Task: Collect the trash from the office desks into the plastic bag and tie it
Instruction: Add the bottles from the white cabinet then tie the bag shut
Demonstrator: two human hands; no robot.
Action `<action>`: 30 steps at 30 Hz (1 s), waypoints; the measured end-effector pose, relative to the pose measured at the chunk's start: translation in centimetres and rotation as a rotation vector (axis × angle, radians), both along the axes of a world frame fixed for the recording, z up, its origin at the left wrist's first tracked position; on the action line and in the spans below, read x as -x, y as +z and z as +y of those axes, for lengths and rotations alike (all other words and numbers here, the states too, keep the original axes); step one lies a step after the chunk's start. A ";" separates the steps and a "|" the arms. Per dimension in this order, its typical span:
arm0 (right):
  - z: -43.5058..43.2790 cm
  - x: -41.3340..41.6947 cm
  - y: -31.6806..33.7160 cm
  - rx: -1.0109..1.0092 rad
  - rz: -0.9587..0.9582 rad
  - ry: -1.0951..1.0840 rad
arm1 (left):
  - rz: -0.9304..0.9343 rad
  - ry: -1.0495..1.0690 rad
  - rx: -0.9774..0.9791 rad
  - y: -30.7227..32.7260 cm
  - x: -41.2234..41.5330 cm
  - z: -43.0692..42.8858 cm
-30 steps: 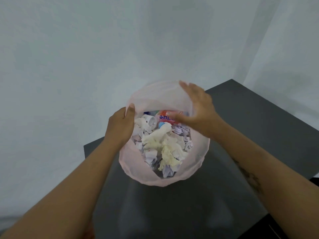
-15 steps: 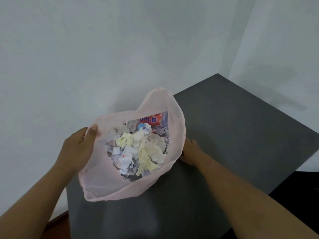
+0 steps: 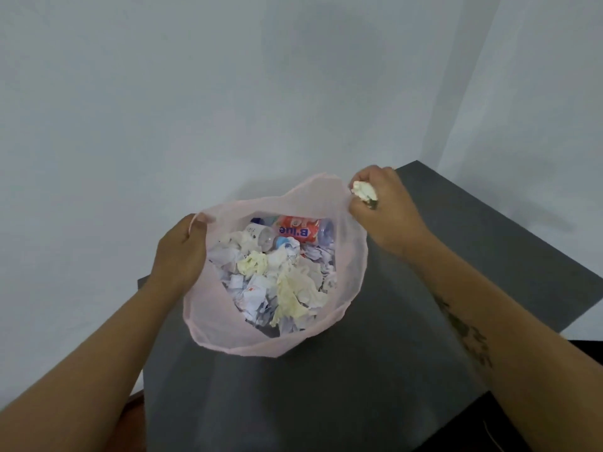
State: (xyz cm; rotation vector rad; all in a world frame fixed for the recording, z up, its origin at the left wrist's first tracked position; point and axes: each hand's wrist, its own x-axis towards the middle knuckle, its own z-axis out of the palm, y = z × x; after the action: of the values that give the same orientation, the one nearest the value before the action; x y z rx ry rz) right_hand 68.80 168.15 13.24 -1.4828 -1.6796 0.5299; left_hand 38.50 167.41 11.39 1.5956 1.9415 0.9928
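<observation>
Your left hand [image 3: 182,252] is closed on the left rim of the pink plastic bag [image 3: 215,324], thumb over the edge and fingers behind it, so that side stays lifted and the mouth stays wide. The bag stands on the dark table [image 3: 326,402] near its far left corner, close to the pale wall [image 3: 228,93], and the table carries the weight, so neither hand has to.

Your right hand [image 3: 383,207] is curled shut around a crumpled wad of paper [image 3: 363,190], held at the right rim of the bag. It looks as if the same hand also nips the rim there, but the film is too thin and blurred to be sure. Holding the wad at the rim puts it just above the opening, so it only needs to be let go to fall in.

Inside lie crumpled papers [image 3: 251,296], yellowish tissue [image 3: 293,295], a small clear bottle [image 3: 261,234] and an orange packet [image 3: 297,230] at the far side. The bag looks well filled, so tying is probably close; leave enough loose rim above the trash for a knot.
</observation>
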 end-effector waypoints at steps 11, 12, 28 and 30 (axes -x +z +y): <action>0.0 3.4 -6.5 0.662 0.142 -0.235 | 0.005 0.116 -0.007 1.4 3.4 0.7; 0.7 2.8 -6.5 0.786 0.263 -0.207 | 0.025 0.125 -0.018 2.0 3.9 1.0; 7.2 2.8 10.4 0.201 0.250 -0.268 | 0.212 0.242 -0.258 16.1 10.5 5.0; 6.2 2.0 10.9 0.187 0.261 -0.318 | 0.175 0.203 -0.272 16.7 9.7 5.1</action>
State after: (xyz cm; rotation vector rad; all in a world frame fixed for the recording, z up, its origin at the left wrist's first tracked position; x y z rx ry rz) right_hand 66.81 174.34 24.17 -1.6937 -1.1913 0.6846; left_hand 28.85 172.47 28.11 1.7036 2.1987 1.2843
